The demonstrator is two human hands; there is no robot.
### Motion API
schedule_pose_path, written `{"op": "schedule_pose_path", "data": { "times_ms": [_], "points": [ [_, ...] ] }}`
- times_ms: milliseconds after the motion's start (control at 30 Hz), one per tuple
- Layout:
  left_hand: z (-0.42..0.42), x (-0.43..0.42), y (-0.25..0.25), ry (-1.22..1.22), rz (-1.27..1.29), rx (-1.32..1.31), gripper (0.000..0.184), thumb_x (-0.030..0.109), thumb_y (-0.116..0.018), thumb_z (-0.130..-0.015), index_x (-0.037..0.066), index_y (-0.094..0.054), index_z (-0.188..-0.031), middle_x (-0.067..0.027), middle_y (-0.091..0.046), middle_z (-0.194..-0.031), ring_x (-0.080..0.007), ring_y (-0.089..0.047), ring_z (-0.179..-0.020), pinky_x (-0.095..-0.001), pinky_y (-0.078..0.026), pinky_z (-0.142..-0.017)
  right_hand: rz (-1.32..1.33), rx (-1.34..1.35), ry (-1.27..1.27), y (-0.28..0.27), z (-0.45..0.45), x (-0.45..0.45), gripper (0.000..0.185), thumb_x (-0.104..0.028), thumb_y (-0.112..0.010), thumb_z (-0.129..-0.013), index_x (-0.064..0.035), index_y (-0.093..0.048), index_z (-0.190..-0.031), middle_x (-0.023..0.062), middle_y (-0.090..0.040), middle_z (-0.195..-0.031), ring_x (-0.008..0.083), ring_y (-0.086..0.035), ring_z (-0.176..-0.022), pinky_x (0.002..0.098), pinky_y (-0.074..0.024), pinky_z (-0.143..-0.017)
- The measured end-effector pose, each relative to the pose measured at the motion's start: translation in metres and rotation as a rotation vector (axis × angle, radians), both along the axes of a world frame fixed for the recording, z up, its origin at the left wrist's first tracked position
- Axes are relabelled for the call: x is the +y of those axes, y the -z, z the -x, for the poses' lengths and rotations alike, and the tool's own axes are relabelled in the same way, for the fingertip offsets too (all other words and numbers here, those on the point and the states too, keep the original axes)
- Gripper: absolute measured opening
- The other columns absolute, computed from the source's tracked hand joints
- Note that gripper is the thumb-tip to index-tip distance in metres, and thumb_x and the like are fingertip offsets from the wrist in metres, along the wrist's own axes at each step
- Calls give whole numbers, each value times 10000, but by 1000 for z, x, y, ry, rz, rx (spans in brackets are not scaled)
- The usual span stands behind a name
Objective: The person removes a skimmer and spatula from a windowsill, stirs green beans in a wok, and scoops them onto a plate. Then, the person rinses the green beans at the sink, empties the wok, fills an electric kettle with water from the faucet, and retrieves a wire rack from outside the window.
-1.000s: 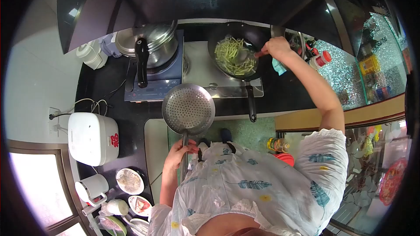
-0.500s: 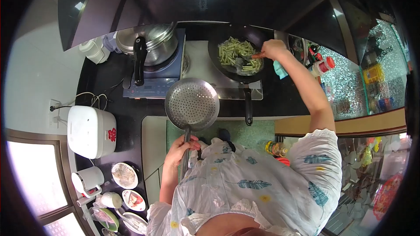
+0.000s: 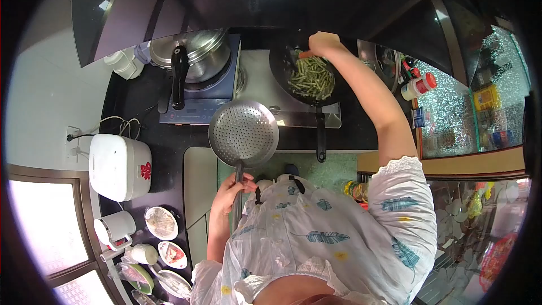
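Observation:
My left hand (image 3: 230,191) is closed round the handle of a metal perforated skimmer (image 3: 244,133), whose round head hangs in front of the counter edge. Over the back of a black wok (image 3: 280,73), my right hand (image 3: 324,43) grips the reddish-brown handle of a spatula (image 3: 306,54); the spatula's blade is hard to make out. Cut green beans (image 3: 312,78) lie heaped in the middle and right of the wok. The wok sits on a stove (image 3: 257,79), its black handle pointing toward me.
At the left, a pressure cooker (image 3: 206,59) stands on a blue induction cooker (image 3: 206,110). Nearer me are a white rice cooker (image 3: 119,167), a white kettle (image 3: 114,227) and several dishes (image 3: 161,222). A red-capped bottle (image 3: 419,86) stands right of the wok. The range hood (image 3: 254,0) hangs above.
My right hand has moved left and toward the back of the wok with the spatula. The beans have shifted from the left and middle toward the right. The skimmer has barely moved.

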State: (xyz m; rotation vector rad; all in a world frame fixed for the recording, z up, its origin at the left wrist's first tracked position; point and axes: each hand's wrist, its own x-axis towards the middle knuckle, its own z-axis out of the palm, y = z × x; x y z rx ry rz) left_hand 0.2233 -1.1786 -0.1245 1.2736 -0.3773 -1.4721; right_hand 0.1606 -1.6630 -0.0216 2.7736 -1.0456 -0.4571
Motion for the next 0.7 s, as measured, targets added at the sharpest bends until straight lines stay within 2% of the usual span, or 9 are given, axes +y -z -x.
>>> {"op": "schedule_pose_path", "data": {
  "times_ms": [67,167,200,300,367,433,533,600,700],
  "points": [
    [0,1,2,8,1,-5,276,54,-456,-849,-29,-527,-1102,-176,-650,-959,-240,-635,-916,-351,-479,-881,72,-122,-35,13,12,-20,544,-561,-576,-832,-48,-691,-973,103,-692,-778,264,-680,-705,412,-534,-683],
    [0,0,5,9,-13,4,276,56,-456,-847,-26,-530,-1099,-173,-653,-955,-235,-635,-916,-345,-477,-874,-279,27,362,-21,30,-11,489,-534,-595,-842,-71,-678,-979,94,-695,-811,239,-680,-674,382,-529,-629],
    [0,0,4,10,-24,8,275,58,-457,-845,-25,-531,-1097,-172,-654,-953,-233,-635,-915,-342,-477,-871,-237,71,299,-31,43,-3,430,-485,-588,-862,-73,-667,-956,61,-646,-682,193,-607,-499,341,-494,-534],
    [-1,-3,4,26,-40,12,277,65,-465,-842,-21,-534,-1095,-169,-655,-949,-230,-634,-912,-336,-475,-864,-456,-120,494,-24,88,-36,403,-453,-591,-863,-57,-665,-855,52,-571,-601,157,-524,-439,317,-441,-467],
    [-3,-6,5,36,-45,9,278,70,-468,-841,-18,-535,-1096,-169,-655,-950,-229,-634,-908,-333,-474,-862,-528,-64,334,-28,120,-61,436,-423,-547,-889,-35,-583,-692,60,-526,-515,156,-526,-417,300,-412,-385],
    [-3,-8,7,41,-48,3,280,75,-470,-841,-14,-536,-1098,-169,-654,-955,-229,-634,-904,-331,-472,-864,-470,1,254,-43,128,-54,478,-407,-517,-904,-24,-551,-619,70,-510,-475,161,-534,-411,307,-409,-362],
    [-2,-15,3,45,-34,30,280,73,-460,-845,-9,-535,-1102,-169,-652,-965,-225,-631,-912,-326,-468,-868,-194,75,201,-50,123,-26,519,-483,-524,-875,-30,-594,-631,81,-532,-490,185,-568,-457,345,-458,-463],
    [1,-19,-2,24,-32,29,305,80,-462,-827,-17,-546,-1103,-161,-653,-944,-216,-630,-896,-308,-462,-850,-18,77,104,-27,116,-21,628,-637,-568,-812,-42,-642,-625,76,-552,-508,209,-608,-525,358,-507,-595],
    [3,-19,-6,9,-26,23,319,86,-467,-815,-24,-554,-1102,-160,-653,-933,-214,-630,-892,-302,-461,-847,-180,-33,247,4,103,-19,663,-689,-550,-789,-51,-669,-651,84,-583,-527,243,-648,-580,377,-522,-680]
  ]
}}
